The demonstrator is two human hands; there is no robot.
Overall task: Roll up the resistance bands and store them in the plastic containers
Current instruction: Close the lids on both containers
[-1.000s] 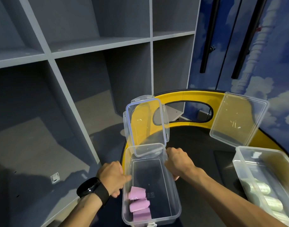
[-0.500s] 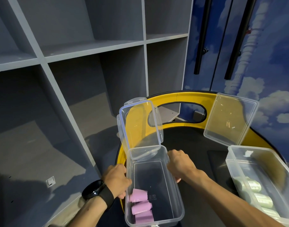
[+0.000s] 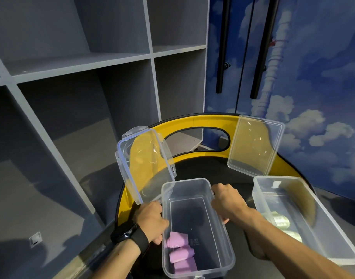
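Below, clear container [image 3: 194, 190] with three pink rolled bands [image 3: 179, 252], both hands' [image 3: 152, 220] grip closed on its sides.

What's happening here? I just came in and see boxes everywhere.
A person grips a clear box by its long sides, left hand on one, right hand on the other. Three pink rolls lie at its near end; its lid stands open, tilted back. A second box to the right, its lid also open, holds pale green rolls. Both sit on a black and yellow surface beside grey shelves.
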